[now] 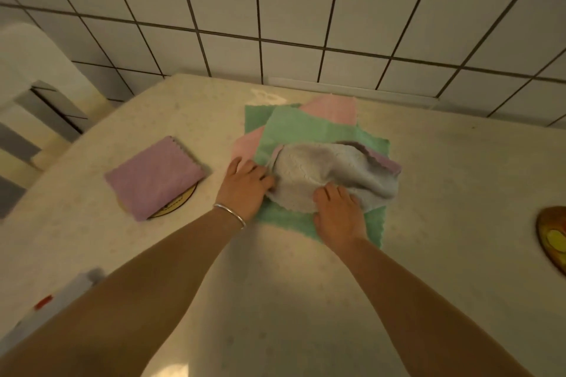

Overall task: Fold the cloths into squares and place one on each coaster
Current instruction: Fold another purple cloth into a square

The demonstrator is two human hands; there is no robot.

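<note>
At my near left a blurred white thing (52, 312) with a red mark is cut off by the edge; I cannot tell what it is. My right hand (338, 217) presses down on the near edge of the grey cloth (330, 176), fingers curled into its folds. My left hand (245, 187), a bangle (231, 214) at the wrist, pinches the cloth's left corner. The cloth is rumpled, half folded, a lilac edge showing at its far right. It lies on a pile of green (306, 131) and pink (333, 110) cloths on the counter (275, 300). Left of my hands, a folded lilac square (154, 177) hides most of a coaster (179, 203). Another coaster (552, 234) is cut off at far right.
</note>
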